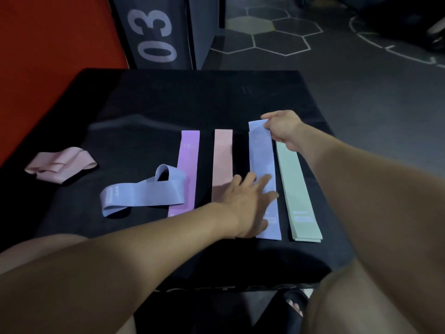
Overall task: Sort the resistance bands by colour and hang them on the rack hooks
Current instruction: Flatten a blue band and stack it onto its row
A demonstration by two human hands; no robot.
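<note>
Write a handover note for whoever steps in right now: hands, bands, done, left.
Left hand: open, fingers flat on the near part of the flat blue band.
Right hand: pinches that band's far end, top layer lifted slightly.
On the black platform, flat in a row: purple band, pink band, the blue one, green band.
Loose at left: a twisted blue band overlapping the purple one, and a crumpled pink band.
Done: four bands laid out by colour.
Left: straighten the two loose bands onto their colours, hang everything. No rack or hooks in view.
</note>
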